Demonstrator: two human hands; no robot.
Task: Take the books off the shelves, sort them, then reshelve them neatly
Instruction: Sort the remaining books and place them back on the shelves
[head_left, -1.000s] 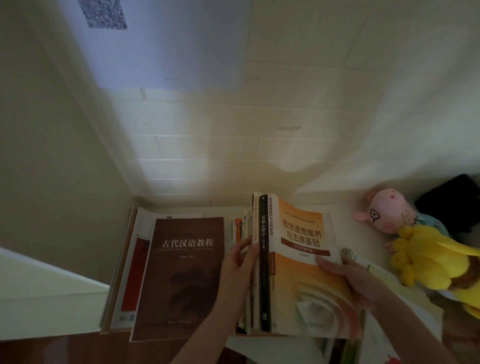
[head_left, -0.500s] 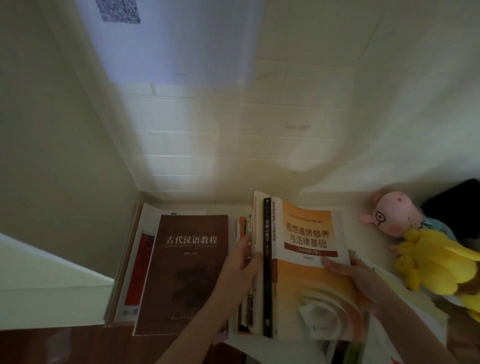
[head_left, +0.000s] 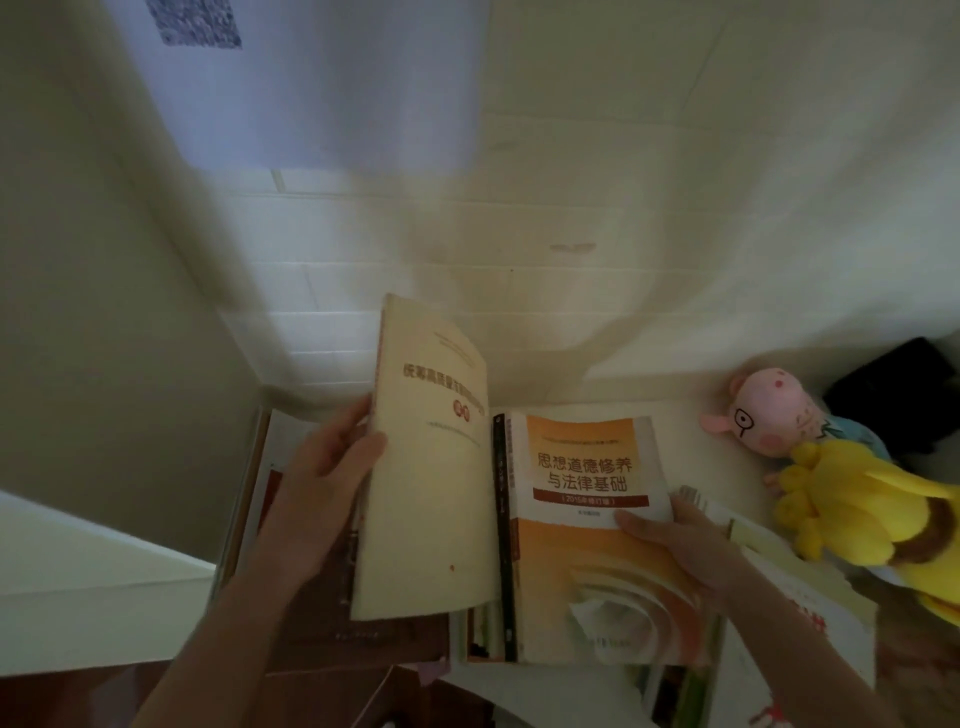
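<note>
Left hand (head_left: 327, 483) grip now holds thin cream paperback (head_left: 431, 467), just lifted out; right hand (head_left: 670, 545) flat, steadying orange textbook (head_left: 587, 519).

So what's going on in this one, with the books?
A person is sorting books against a corner wall. The left hand has a grip on a cream-covered book, held raised above the row. The right hand rests flat on an orange-covered book, steadying it and the dark-spined book beside it. A pink plush toy and a yellow plush toy lie to the right.
</note>
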